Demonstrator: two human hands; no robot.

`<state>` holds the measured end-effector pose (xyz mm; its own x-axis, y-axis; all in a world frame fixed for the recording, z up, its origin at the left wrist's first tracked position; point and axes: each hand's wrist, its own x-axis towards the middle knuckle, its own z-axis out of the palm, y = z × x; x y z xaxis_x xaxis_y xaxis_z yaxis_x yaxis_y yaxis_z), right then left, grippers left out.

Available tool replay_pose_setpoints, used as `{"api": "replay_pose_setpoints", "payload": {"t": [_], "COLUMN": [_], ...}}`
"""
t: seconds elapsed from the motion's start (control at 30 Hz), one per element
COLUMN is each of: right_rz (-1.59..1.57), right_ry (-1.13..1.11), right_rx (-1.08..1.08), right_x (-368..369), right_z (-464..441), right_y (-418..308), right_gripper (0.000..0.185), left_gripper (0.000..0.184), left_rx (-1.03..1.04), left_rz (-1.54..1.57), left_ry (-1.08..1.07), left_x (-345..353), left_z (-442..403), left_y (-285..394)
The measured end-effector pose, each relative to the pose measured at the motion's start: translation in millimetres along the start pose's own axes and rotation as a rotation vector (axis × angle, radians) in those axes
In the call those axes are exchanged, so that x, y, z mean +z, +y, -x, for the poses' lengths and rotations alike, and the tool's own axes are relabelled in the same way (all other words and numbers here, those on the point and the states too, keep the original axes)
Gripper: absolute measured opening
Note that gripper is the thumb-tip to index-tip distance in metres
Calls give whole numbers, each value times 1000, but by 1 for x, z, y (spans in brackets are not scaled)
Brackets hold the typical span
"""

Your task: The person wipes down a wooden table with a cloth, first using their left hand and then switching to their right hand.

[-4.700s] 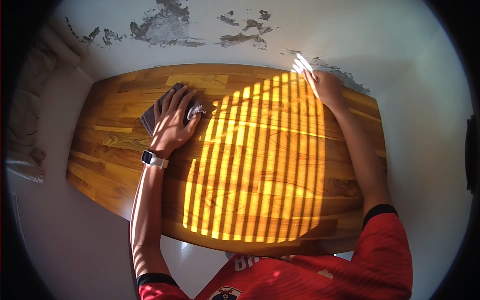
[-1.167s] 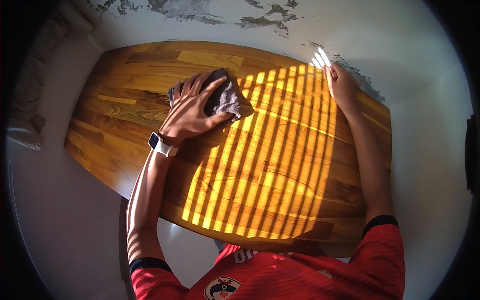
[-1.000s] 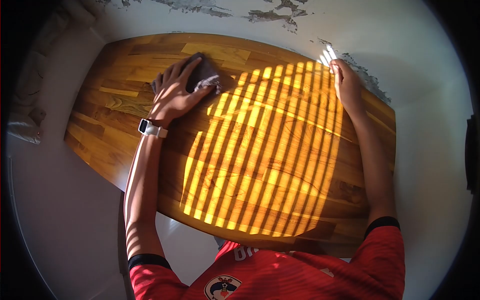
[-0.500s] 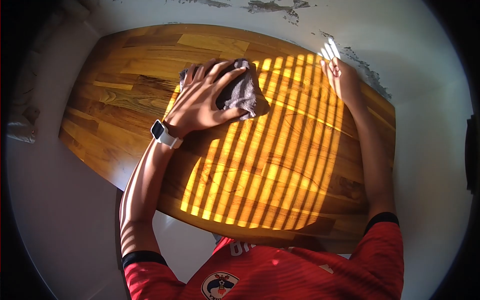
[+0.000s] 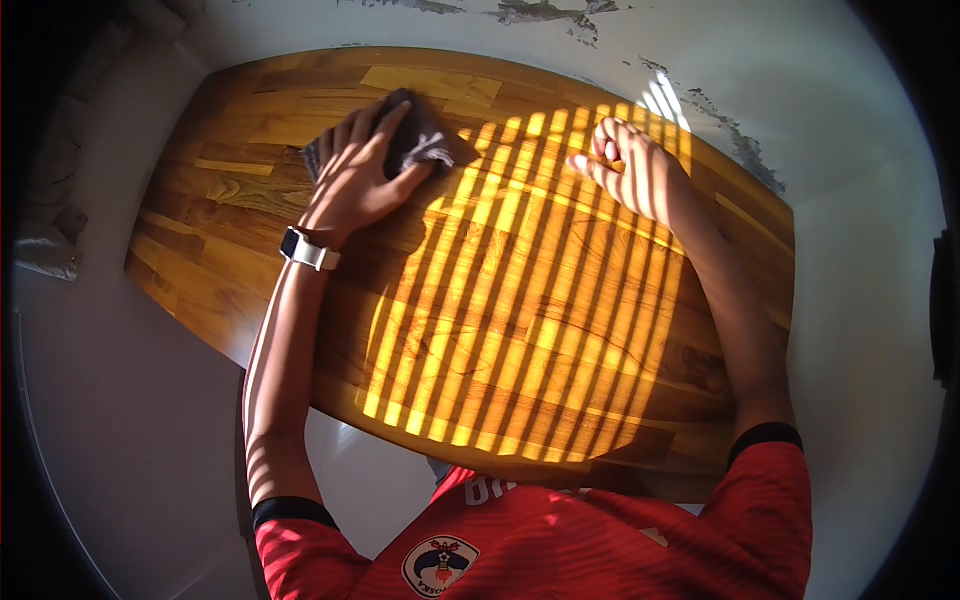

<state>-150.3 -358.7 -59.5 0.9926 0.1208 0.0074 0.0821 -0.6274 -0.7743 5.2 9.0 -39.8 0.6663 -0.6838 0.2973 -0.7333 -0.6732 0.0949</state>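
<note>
My left hand [image 5: 352,180] lies over a dark grey cloth [image 5: 420,140] on the wooden tabletop [image 5: 540,330]. The fingers press the cloth against the wood, and part of it sticks out past my thumb and fingertips. A watch with a pale strap [image 5: 310,250] is on my left wrist. Over the striped sunlight at the upper right, my right hand [image 5: 635,175] is loosely closed, with its fingers curled in and its thumb pointing left. Nothing shows in it. Whether it touches the wood is hard to tell.
A white wall [image 5: 800,130] with peeling grey patches [image 5: 735,130] borders the table's far and right sides. Slatted sunlight falls across the middle of the wood. At the far left edge there is a shiny wrapped item [image 5: 45,258], not clearly made out.
My left hand and the cloth have slid left across the tabletop. My right hand has come in from the far right edge, leftward and slightly nearer to me.
</note>
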Motion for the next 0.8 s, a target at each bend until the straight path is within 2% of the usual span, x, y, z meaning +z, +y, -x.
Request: {"api": "replay_pose_setpoints", "payload": {"t": [0.03,0.07,0.13,0.2,0.27,0.3,0.33,0.37,0.4,0.57,0.6,0.67,0.7,0.8], "right_rz": [-184,-26,234,442,301,230,32,-20,-71,42,54,76,178,481], "right_ry": [114,279,546,502,588,629,735,737,738,649,677,732,643,367], "right_rx": [-15,-121,-220,-72,-66,-62,-218,-208,-199,78,-2,-160,-217,-385], "right_x": [2,3,6,-1,2,3,12,10,8,1,2,7,10,43], "right_z": [1,2,1,5,5,5,-6,-4,-2,11,9,4,7,29], "right_y": [0,0,-9,-20,-23,-28,-14,-2,-1,-33,-26,-10,-15,-62], "right_gripper": [17,15,26,26,23,22,17,16,15,17,20,25,26,28], "left_gripper": [85,91,82,77,66,63,61,58,55,53,56,80,92,94], "left_rx": [23,110,292,433,463,452,442,431,304,45,37,-233,-389,-518], "left_rz": [12,98,224,304,285,259,232,203,134,73,12,-54,-94,-173], "left_ry": [-53,-38,43,19,-91,-79,-66,-54,-117,24,102,58,31,-59], "left_x": [-4,1,0,-3,-9,-6,-2,3,0,5,8,5,1,-8], "left_z": [0,1,6,8,8,7,2,-3,-9,-11,-10,-6,-5,0], "left_y": [15,21,52,72,75,67,54,44,41,-38,-59,-77,-80,-93]}}
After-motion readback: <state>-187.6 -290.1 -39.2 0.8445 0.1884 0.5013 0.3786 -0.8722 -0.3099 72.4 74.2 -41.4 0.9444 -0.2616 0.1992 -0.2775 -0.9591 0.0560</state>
